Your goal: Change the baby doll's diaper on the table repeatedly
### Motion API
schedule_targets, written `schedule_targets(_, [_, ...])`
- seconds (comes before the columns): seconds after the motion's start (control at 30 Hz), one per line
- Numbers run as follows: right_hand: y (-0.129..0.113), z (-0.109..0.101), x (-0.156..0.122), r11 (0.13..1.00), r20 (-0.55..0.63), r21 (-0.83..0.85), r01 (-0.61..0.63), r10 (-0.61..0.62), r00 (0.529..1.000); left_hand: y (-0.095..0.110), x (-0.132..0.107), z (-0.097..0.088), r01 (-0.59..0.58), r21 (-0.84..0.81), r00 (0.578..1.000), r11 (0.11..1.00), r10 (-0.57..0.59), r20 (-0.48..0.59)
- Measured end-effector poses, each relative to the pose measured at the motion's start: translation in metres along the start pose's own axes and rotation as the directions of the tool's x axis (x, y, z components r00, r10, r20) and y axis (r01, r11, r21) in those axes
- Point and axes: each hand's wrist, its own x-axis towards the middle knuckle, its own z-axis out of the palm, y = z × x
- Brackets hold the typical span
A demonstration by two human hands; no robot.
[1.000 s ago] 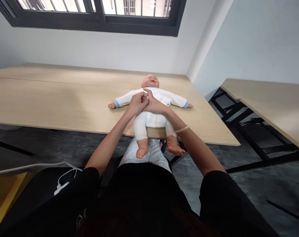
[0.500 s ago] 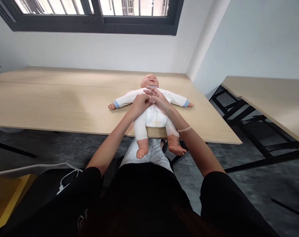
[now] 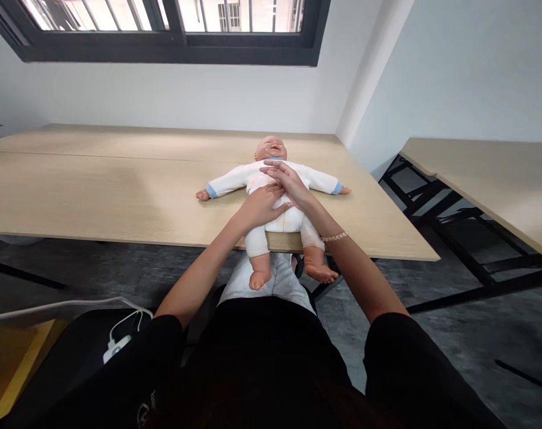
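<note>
A baby doll (image 3: 285,221) lies on its back on the wooden table (image 3: 163,196), head toward the wall and feet hanging over the near edge. It wears a white outfit with blue cuffs and a blue collar. My left hand (image 3: 266,204) lies across the doll's belly, fingers stretched out and thumb apart. My right hand (image 3: 289,182) is over the doll's chest, its fingers extended toward the left. The left fingertips meet or pass under the right palm; which of these, I cannot tell. The hands cover much of the doll's torso front.
A second table (image 3: 485,179) with a black folding frame stands to the right, beyond a gap. Behind the doll is a white wall with a dark-framed window (image 3: 172,44). At lower left are a black chair (image 3: 74,357), a white cable and a small white device (image 3: 117,348).
My left hand has gone from curled fingers at the doll's chest to lying flatter and lower on its belly. The right hand stays nearly in place over the chest.
</note>
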Motion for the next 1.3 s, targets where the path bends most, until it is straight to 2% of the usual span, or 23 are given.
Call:
schedule_targets(0.1, [-0.006,0.002,-0.001,0.993,-0.121,0.064,0.104,-0.096,0.988,0.004,-0.003,-0.008,-0.032,0.040,0.997,0.999,0.029,0.072])
schedule_targets(0.17, [-0.016,0.002,-0.004,0.979,-0.235,0.036,0.200,-0.187,0.954,0.007,-0.005,-0.016,-0.021,-0.006,0.994,1.000,0.022,0.106])
schedule_targets(0.23, [-0.025,-0.001,-0.008,0.965,-0.301,-0.005,0.261,-0.251,0.920,0.011,-0.008,-0.025,0.021,-0.061,0.995,0.998,-0.015,0.102])
schedule_targets(0.33, [-0.032,-0.010,-0.018,0.948,-0.302,-0.076,0.310,-0.318,0.899,0.015,-0.013,-0.032,0.069,-0.044,0.997,0.997,-0.069,0.018])
schedule_targets(0.4, [-0.031,-0.017,-0.025,0.935,-0.281,-0.138,0.327,-0.354,0.892,0.015,-0.014,-0.031,0.071,0.016,0.998,0.997,-0.071,0.002])
schedule_targets(0.47, [-0.025,-0.021,-0.033,0.935,-0.248,-0.185,0.302,-0.342,0.907,0.013,-0.014,-0.025,0.062,0.082,0.997,0.995,-0.066,0.051])
schedule_targets(0.57, [-0.015,-0.021,-0.041,0.954,-0.137,-0.206,0.216,-0.247,0.959,0.008,-0.011,-0.013,0.042,0.178,0.990,0.983,-0.065,0.128])
schedule_targets(0.67, [-0.009,-0.018,-0.044,0.960,-0.035,-0.205,0.192,-0.204,0.978,0.003,-0.010,-0.006,0.030,0.210,0.992,0.977,-0.056,0.117])
schedule_targets(0.97, [-0.005,-0.018,-0.045,0.989,-0.137,-0.093,0.116,-0.128,0.982,0.004,-0.018,-0.001,0.080,0.194,0.990,0.978,-0.100,0.095])
schedule_targets(1.07, [-0.007,-0.024,-0.052,0.992,-0.232,-0.057,0.115,-0.125,0.965,0.002,-0.024,-0.003,0.096,0.089,0.991,0.991,-0.103,0.083])
schedule_targets(1.17, [-0.010,-0.035,-0.064,0.992,-0.318,-0.044,0.119,-0.127,0.940,0.001,-0.037,-0.013,0.062,-0.191,0.996,0.980,-0.050,0.068])
schedule_targets(1.23, [-0.010,-0.040,-0.075,0.993,-0.337,-0.076,0.095,-0.115,0.935,0.001,-0.050,-0.020,0.060,-0.433,0.998,0.899,-0.061,0.012])
schedule_targets(1.3, [-0.007,-0.043,-0.087,0.993,-0.350,-0.102,0.059,-0.091,0.932,-0.002,-0.063,-0.024,0.087,-0.637,0.977,0.766,-0.191,-0.097])
